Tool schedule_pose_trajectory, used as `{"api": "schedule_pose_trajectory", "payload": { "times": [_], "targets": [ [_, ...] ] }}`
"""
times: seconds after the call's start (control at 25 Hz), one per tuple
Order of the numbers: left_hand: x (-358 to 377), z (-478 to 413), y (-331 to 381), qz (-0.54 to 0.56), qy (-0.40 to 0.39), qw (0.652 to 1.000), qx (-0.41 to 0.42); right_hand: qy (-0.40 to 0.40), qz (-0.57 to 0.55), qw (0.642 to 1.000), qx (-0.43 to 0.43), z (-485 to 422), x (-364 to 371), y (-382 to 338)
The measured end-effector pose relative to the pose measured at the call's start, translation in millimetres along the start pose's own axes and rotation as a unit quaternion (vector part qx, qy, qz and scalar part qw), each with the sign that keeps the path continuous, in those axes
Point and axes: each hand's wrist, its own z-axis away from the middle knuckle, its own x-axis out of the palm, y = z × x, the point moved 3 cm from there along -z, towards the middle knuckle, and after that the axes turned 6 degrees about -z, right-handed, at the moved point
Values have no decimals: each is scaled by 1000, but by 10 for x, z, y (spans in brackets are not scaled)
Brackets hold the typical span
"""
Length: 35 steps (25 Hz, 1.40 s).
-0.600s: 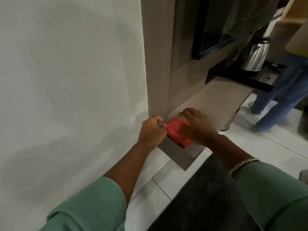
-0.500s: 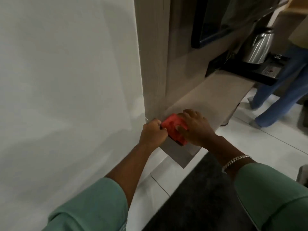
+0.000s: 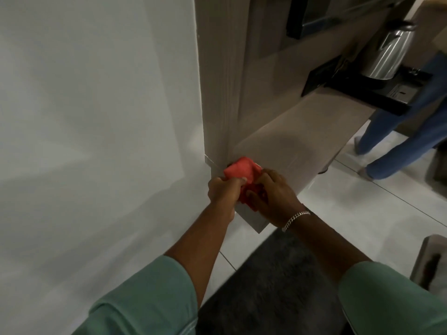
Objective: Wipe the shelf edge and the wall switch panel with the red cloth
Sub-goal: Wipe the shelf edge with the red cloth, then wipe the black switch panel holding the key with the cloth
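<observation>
At the near corner of the wooden shelf (image 3: pixel 302 131), where it meets the upright panel (image 3: pixel 217 81) beside the white wall (image 3: pixel 96 105), the red cloth (image 3: pixel 242 171) lies bunched on the shelf edge with both hands closed on it. From the head camera, the left hand (image 3: pixel 223 193) pinches the cloth's near side with curled fingers, while the right hand (image 3: pixel 273 198), a chain bracelet (image 3: pixel 296 220) at its wrist, grips the crumpled lower part against the shelf's front face. Farther along the shelf a metal kettle (image 3: pixel 387 52) stands on a black tray (image 3: pixel 362 90).
</observation>
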Motion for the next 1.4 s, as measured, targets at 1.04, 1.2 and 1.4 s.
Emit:
{"api": "schedule_pose_trajectory", "payload": {
  "times": [1.04,1.2,1.4],
  "targets": [
    [-5879,4222,1496,-15,302,798,522,305,-241,790,-474,1382,143,-6537],
    [-6660,4454,1355,-291,596,495,561,302,-254,804,-446,1434,273,-7023],
    [-7326,3990,1286,-572,607,345,431,295,-226,809,-455,1348,492,-7153]
  ]
}}
